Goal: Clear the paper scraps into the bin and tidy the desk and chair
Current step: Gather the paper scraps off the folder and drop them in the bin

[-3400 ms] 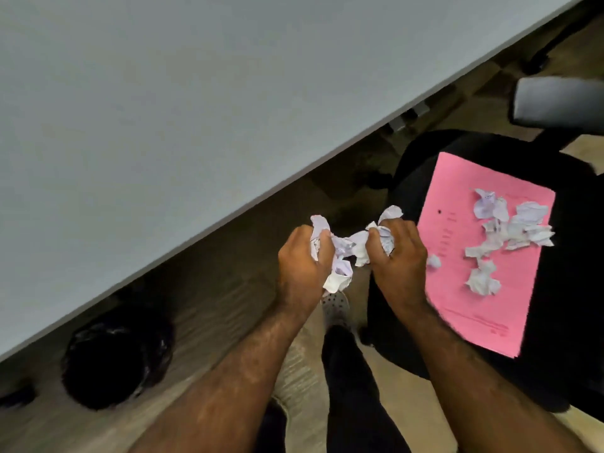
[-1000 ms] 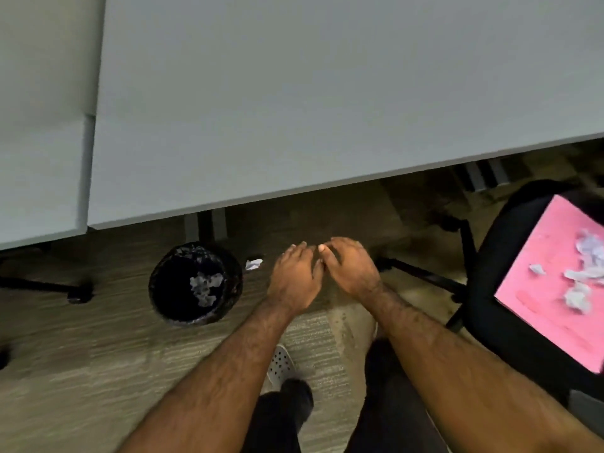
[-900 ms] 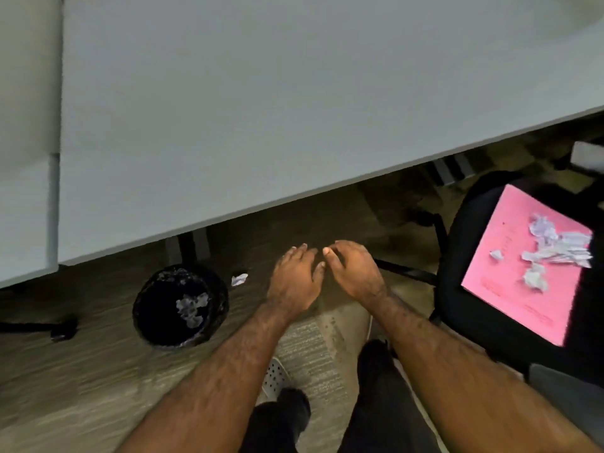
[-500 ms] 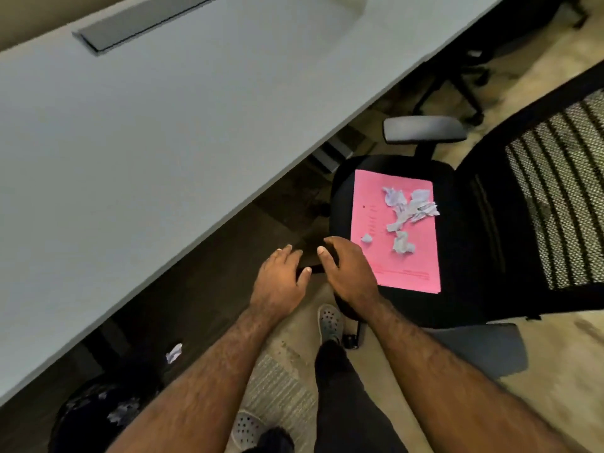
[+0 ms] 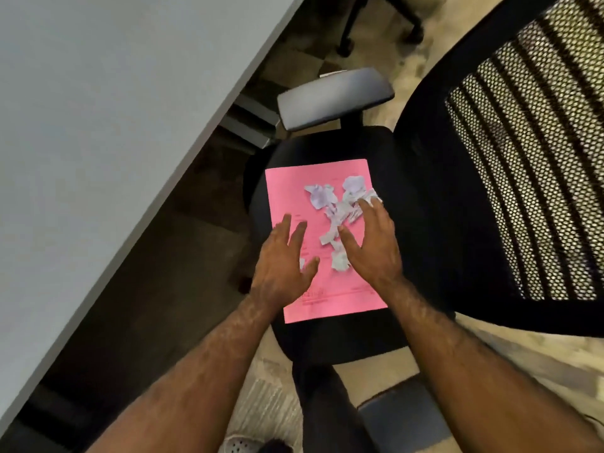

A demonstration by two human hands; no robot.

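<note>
A pink sheet [image 5: 287,194] lies on the black seat of the office chair [image 5: 418,197]. Several crumpled white paper scraps [image 5: 330,199] sit on the sheet's upper right part. My left hand [image 5: 282,261] hovers over the sheet's left side, fingers spread and empty. My right hand [image 5: 372,243] is spread over the right side of the scraps, its fingertips at the pile, with nothing gripped. The bin is out of view.
The grey desk [image 5: 108,119] fills the upper left, its edge running diagonally. The chair's mesh backrest [image 5: 529,165] rises on the right, one armrest [image 5: 333,98] behind the seat and another [image 5: 405,416] near my legs. Another chair's base [image 5: 379,24] stands behind.
I dropped the earlier handful into the bin at the left, then turned right. Both empty hands have moved from the seat's front edge onto the pink sheet, around the scraps.
</note>
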